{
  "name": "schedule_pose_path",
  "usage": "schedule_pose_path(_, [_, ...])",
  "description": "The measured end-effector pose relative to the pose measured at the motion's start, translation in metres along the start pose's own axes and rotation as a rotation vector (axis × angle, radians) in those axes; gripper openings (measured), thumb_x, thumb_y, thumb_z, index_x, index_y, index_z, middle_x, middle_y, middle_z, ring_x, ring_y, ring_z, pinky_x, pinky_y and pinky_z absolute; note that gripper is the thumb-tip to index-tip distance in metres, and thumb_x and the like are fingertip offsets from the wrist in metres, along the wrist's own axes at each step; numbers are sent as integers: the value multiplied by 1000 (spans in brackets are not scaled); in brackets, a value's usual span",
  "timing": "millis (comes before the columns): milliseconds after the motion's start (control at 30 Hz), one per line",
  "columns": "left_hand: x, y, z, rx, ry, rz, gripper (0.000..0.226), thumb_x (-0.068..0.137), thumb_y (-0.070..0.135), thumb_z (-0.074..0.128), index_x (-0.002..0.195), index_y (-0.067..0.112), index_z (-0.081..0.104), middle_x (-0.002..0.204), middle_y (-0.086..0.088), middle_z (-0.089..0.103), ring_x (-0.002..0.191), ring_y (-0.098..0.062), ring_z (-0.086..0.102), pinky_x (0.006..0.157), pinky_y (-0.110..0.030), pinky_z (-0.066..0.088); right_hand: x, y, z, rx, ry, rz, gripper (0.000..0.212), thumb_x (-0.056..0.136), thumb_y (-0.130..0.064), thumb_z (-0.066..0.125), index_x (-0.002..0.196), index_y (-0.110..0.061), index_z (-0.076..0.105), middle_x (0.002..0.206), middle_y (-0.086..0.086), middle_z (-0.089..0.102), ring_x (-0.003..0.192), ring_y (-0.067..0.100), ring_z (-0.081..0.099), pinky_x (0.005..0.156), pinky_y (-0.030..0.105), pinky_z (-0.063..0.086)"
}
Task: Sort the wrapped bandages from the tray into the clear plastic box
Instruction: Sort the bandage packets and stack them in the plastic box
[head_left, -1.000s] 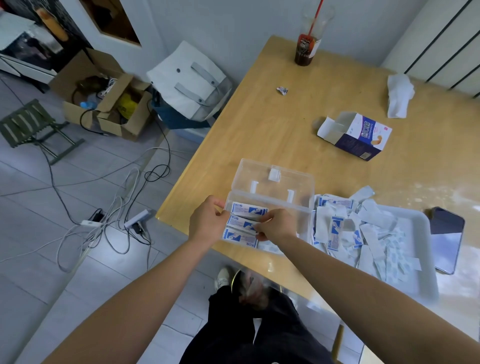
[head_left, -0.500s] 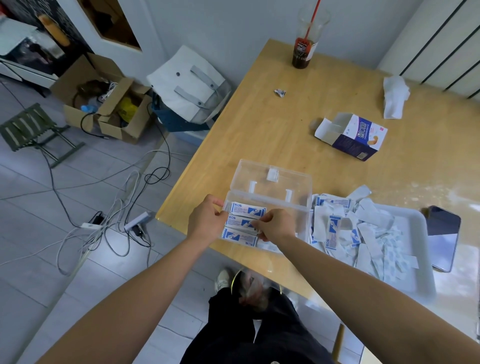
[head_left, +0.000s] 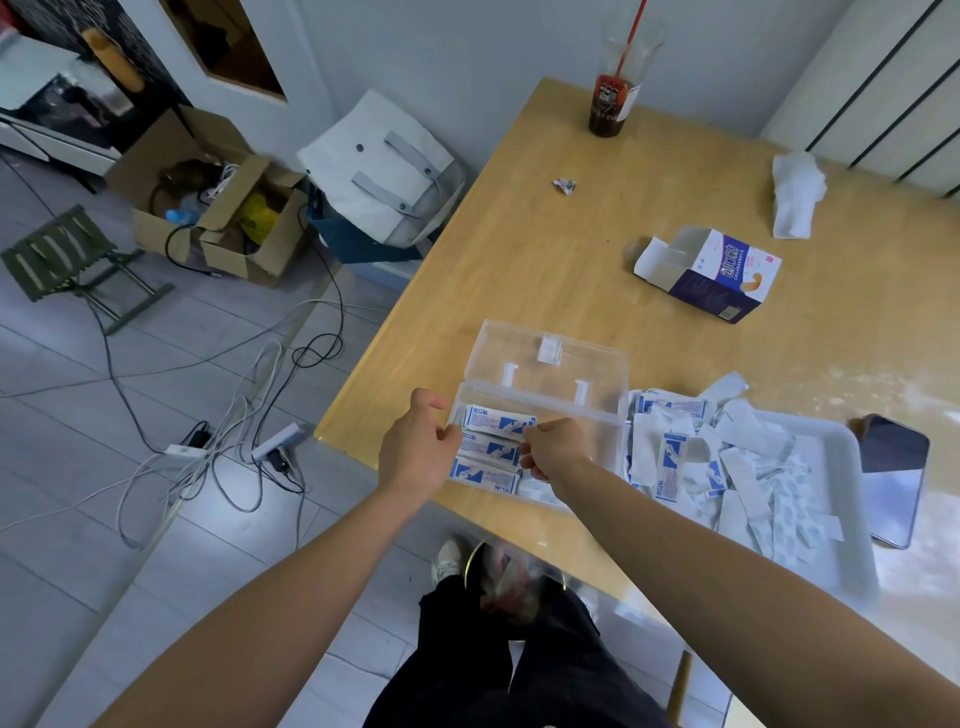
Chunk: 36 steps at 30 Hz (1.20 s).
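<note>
Wrapped white-and-blue bandages lie stacked in the clear plastic box at the wooden counter's near edge. Right hand fingers pinch one; left hand fingers curl round the box's left wall. More bandages fill the white tray just beside.

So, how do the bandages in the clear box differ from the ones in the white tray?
The boxed bandages lie in neat parallel rows; the tray bandages form a loose heap at many angles. The boxed bandages all show blue print; many tray bandages show plain white. Both are flat wrapped strips.
</note>
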<state>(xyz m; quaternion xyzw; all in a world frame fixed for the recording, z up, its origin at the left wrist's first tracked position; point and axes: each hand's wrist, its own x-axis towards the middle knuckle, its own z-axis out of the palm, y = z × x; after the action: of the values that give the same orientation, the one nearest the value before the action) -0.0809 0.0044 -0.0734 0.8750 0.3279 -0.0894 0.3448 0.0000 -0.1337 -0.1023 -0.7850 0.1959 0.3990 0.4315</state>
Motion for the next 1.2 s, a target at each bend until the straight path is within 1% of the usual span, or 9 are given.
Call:
schedule_pose_path(200, [-1, 5, -4, 51, 32, 40, 26, 94, 20, 53, 118, 17, 43, 62, 3, 54, 57, -20, 55, 56, -37, 47, -4, -4, 0, 122, -68, 56, 30, 96, 0, 42, 70, -1, 58, 68, 12, 59, 50, 15, 44, 46, 23, 36])
schedule_pose_path(367, [-10, 22, 0, 65, 110, 256, 16, 93, 16, 51, 109, 19, 51, 66, 7, 48, 57, -14, 48, 56, -33, 42, -14, -4, -14, 48, -162, -11, 21, 95, -1, 43, 90, 8, 62, 69, 13, 60, 49, 17, 45, 44, 22, 35])
schedule_pose_path(467, [-8, 42, 17, 163, -43, 369, 14, 96, 17, 45, 102, 20, 58, 92, 4, 57, 71, -14, 53, 67, -30, 45, -25, -1, -44, 33, -225, -135, 19, 96, -5, 45, 96, 0, 64, 73, 9, 64, 51, 14, 50, 47, 21, 40])
schedule_pose_path(567, [2, 55, 42, 234, -251, 299, 24, 98, 18, 40, 114, 18, 58, 117, 0, 57, 95, -18, 58, 83, -30, 47, -30, 7, -80, 47, -225, -290, 19, 96, -4, 46, 97, -4, 65, 73, 6, 66, 51, 11, 52, 46, 18, 40])
schedule_pose_path(633, [10, 59, 57, 305, -324, 233, 26, 96, 18, 41, 117, 13, 55, 123, -7, 54, 104, -25, 57, 87, -35, 47, -28, 19, -106, 54, -158, -331, 18, 94, -4, 48, 91, -4, 66, 72, 7, 66, 51, 12, 52, 45, 18, 38])
schedule_pose_path(767, [17, 60, 67, 383, -367, 201, 22, 93, 13, 43, 107, 2, 55, 117, -17, 54, 104, -31, 53, 81, -35, 42, -16, 53, -148, -52, 60, -231, 11, 89, -10, 55, 82, -7, 64, 69, 6, 66, 50, 13, 55, 46, 21, 40])
schedule_pose_path(900, [16, 65, 70, 415, -257, 211, 19, 92, 17, 39, 77, 13, 49, 93, -6, 58, 84, -24, 55, 64, -32, 41, 2, 79, -167, -278, 216, -137, 19, 84, -25, 64, 76, -9, 58, 70, 8, 65, 59, 19, 58, 61, 30, 47])
schedule_pose_path(1067, [3, 73, 71, 360, -135, 187, 17, 93, 22, 44, 80, 16, 54, 73, 6, 57, 73, -19, 55, 53, -28, 34, 16, 82, -162, -320, 314, -63, 37, 77, -39, 71, 93, -14, 48, 82, -1, 57, 75, 19, 55, 59, 30, 39])
schedule_pose_path(1200, [-15, 92, 74, 280, -97, 258, 19, 94, 22, 46, 77, 16, 53, 62, 8, 52, 59, -14, 49, 47, -28, 30, 22, 86, -166, -327, 284, -150, 24, 80, -33, 69, 87, -16, 54, 80, -2, 59, 76, 19, 57, 62, 30, 42])
